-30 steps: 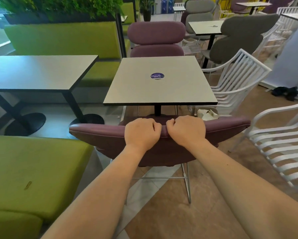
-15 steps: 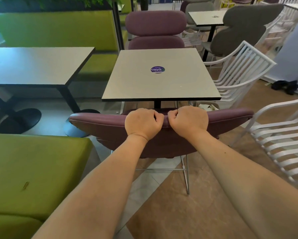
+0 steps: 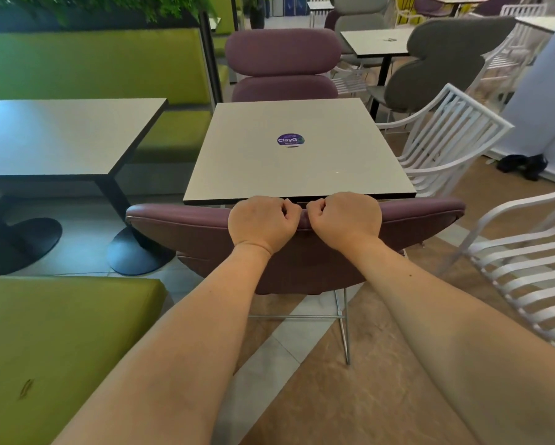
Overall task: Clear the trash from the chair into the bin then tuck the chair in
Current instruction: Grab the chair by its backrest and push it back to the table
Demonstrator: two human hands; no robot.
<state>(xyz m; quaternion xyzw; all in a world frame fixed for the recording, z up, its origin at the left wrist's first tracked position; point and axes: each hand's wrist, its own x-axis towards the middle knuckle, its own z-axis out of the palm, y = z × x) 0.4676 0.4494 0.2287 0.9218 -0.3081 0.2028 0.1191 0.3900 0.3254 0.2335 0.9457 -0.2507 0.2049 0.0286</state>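
The square pale-grey table point(image 3: 253, 162) is bearing a round purple sticker point(image 3: 290, 140); the tiled floor point(image 3: 318, 396) is carrying its black base.

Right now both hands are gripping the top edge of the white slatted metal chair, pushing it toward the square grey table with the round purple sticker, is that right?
Not quite. The head view shows the left hand and right hand curled over the top edge of the padded purple chair, not a white slatted one. It does face the square grey table with the round purple sticker.
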